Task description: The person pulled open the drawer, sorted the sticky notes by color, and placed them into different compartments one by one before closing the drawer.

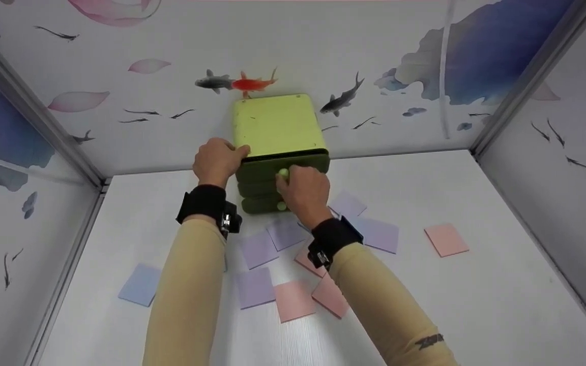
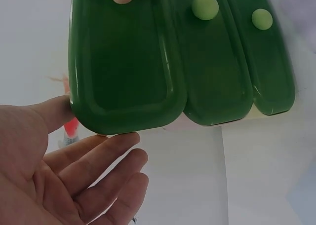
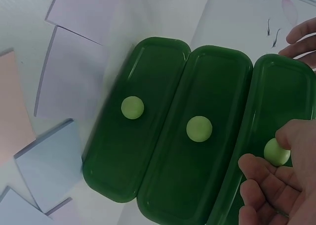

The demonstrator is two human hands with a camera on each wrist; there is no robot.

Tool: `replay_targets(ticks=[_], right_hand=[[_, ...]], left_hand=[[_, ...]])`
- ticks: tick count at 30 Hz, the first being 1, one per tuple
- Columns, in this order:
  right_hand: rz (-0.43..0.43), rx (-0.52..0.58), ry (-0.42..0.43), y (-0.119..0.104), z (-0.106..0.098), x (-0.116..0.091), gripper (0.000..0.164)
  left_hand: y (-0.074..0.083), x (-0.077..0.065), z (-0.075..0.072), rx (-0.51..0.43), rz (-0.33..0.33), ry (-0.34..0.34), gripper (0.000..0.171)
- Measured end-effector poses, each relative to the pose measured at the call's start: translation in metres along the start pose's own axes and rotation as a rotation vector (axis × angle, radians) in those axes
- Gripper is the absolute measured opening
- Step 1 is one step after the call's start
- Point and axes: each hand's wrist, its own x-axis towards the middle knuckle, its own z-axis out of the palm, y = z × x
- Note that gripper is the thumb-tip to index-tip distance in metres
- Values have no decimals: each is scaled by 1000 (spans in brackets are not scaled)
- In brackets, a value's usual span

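The right hand (image 1: 307,190) pinches the top knob (image 1: 284,173); the left hand (image 1: 216,158) grips the upper left corner of the green cabinet (image 1: 280,127), at the tabletop's (image 1: 476,305) back edge. The top drawer (image 1: 260,169) looks barely out, its movement unfinished; lower drawers (image 1: 257,205) look closed. Cards (image 1: 295,300) lie loose toward the front edge.

In the head view the right hand (image 1: 305,192) hides the middle knob (image 3: 199,129) — the left sleeve (image 1: 188,284) covers part of a blue square (image 1: 139,285). The right wrist view cuts off most of the left hand (image 1: 218,162) — and the dark sleeve mark (image 1: 429,341) is too blurred to read.
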Motion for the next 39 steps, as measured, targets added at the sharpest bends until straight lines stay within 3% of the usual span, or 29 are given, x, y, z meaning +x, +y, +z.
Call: replay_targets(ticks=[27, 39], right_hand=[[-103, -50, 100, 9, -4, -45, 46], [-154, -62, 146, 14, -1, -69, 43]], left_hand=[[-13, 2, 4, -96, 65, -18, 53], [-14, -1, 2, -78, 83, -24, 55]])
